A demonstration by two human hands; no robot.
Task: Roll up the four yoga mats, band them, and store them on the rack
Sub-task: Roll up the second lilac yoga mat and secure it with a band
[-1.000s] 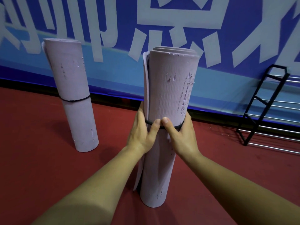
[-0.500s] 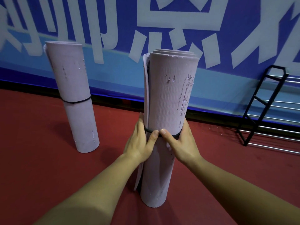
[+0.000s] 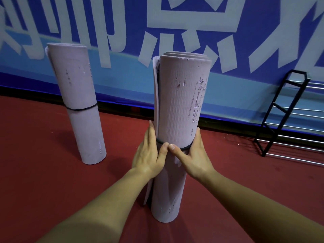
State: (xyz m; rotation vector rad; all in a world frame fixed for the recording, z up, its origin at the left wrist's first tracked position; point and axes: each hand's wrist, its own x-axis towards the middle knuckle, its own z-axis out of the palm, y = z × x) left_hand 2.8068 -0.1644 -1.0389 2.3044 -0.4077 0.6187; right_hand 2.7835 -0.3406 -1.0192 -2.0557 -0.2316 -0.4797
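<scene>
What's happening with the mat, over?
Gripping near mat: left hand, right hand. Thumbs on its black band. Nothing blocking; second mat stands aside.

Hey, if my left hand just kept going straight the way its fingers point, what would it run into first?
The left hand grips the mat and points up along its loose flap, so it would slide up the mat first. Beyond that, probably the banner, though depth is unclear.
</scene>
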